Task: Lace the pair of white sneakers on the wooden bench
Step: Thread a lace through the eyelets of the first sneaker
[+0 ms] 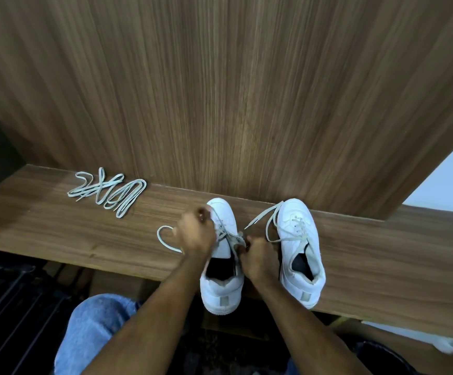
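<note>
Denim knee [95,328] at seven o'clock; both hands, left [195,234] and right [257,255], pinch lace [230,236] on the left sneaker [222,266]; fingers curled. Lacing is midway, I judge; next, thread the following eyelet.

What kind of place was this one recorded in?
Probably a home entryway or shoe-changing corner: a built-in wooden bench against a wood-panelled wall, with white sneakers being laced and a dark slatted rack below.

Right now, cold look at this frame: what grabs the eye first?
Two white sneakers at the wooden bench's front edge: the left sneaker has both hands on its lace, left hand, right hand. The right sneaker sits laced, ends loose. A spare bundle of laces lies far left.
</note>
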Action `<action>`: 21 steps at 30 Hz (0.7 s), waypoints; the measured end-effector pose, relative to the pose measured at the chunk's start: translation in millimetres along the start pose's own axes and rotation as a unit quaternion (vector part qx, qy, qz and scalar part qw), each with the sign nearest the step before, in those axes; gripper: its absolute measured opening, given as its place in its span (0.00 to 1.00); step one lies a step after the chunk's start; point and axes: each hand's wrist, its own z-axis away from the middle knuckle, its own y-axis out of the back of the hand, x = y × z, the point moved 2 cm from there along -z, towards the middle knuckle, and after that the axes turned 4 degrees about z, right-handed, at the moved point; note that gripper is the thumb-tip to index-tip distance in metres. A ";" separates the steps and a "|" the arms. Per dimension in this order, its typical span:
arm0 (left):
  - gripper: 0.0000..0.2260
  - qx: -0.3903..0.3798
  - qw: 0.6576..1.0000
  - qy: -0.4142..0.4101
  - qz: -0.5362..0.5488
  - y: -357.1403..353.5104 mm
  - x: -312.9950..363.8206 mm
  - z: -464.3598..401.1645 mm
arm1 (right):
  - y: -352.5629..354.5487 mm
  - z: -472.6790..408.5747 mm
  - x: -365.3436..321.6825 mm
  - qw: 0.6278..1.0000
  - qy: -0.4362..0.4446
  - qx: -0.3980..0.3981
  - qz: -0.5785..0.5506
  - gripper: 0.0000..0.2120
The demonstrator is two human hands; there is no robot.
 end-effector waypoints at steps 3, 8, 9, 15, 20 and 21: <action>0.10 0.081 0.851 0.207 0.475 18.1 12.3 -39.0 | -0.8 -0.2 2.0 1.000 0.004 0.000 0.003 0.11; 0.08 0.027 0.915 0.183 0.359 30.1 12.9 -63.5 | -0.3 0.7 1.4 1.000 -0.004 -0.004 -0.002 0.10; 0.15 0.005 0.973 0.097 0.208 26.4 4.8 -56.6 | 0.2 1.4 1.1 1.000 -0.006 -0.004 -0.004 0.09; 0.16 -0.227 0.904 -0.188 -0.310 -17.0 -25.6 11.8 | 2.5 2.4 -0.2 1.000 -0.015 -0.003 -0.007 0.08; 0.11 -0.183 0.871 -0.213 -0.403 -15.1 -14.3 13.0 | 1.0 2.1 0.0 1.000 -0.016 -0.003 0.001 0.09; 0.10 -0.179 0.874 -0.215 -0.397 -10.4 -9.6 8.4 | 1.0 2.1 0.4 1.000 -0.014 -0.003 0.002 0.09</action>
